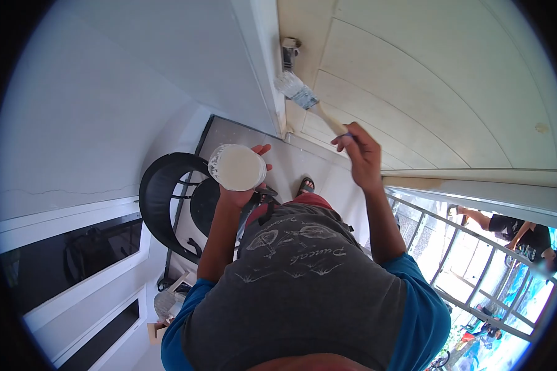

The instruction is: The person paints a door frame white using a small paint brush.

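Observation:
My left hand (pixel 244 193) is wrapped round a clear tub of white paint (pixel 237 167), its fingers showing at the far side of the rim. White smears mark the tub's edge. In my right hand (pixel 363 154) is a paintbrush (pixel 312 104), gripped by its pale wooden handle. The bristles are coated white and point up and left, overlapping the white door frame edge (pixel 277 108) in this view. A dark metal door latch (pixel 289 54) sits just beyond the brush tip on the cream panelled door (pixel 402 80).
A black round-backed chair (pixel 167 204) stands at my left, near a white wall (pixel 99 111) and dark window panes (pixel 74 263). Small items and a cardboard box (pixel 156 334) lie behind it. A metal railing (pixel 476 260) runs at right, with a person (pixel 523 238) beyond it.

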